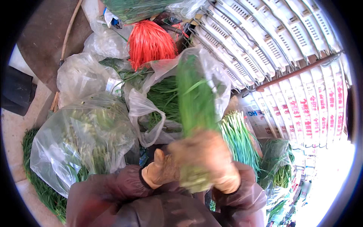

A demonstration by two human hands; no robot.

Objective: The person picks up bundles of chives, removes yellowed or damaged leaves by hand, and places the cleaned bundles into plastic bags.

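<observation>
A bunch of long green leaf stalks, apparently garlic chives [197, 99], stands in front of me with its leaves pointing away and its pale cut ends [195, 178] towards my body. My right hand [210, 156] is wrapped around its lower part, blurred by motion. Close against the left side of the bunch is my left hand [163, 168], its thumb raised. The left fingers are hidden behind the bunch and the right hand, so their grip does not show. Behind the held bunch, an open clear plastic bag [150, 110] contains more loose green leaves [164, 98].
Red plastic strands [151, 42] hang beyond the bag. A large clear bag of greens [85, 136] bulges at left. More chives [241, 139] stand at right, below white plastic crates [241, 37] and a stack bearing red print [306, 107]. A wooden-handled broom [68, 37] leans at upper left.
</observation>
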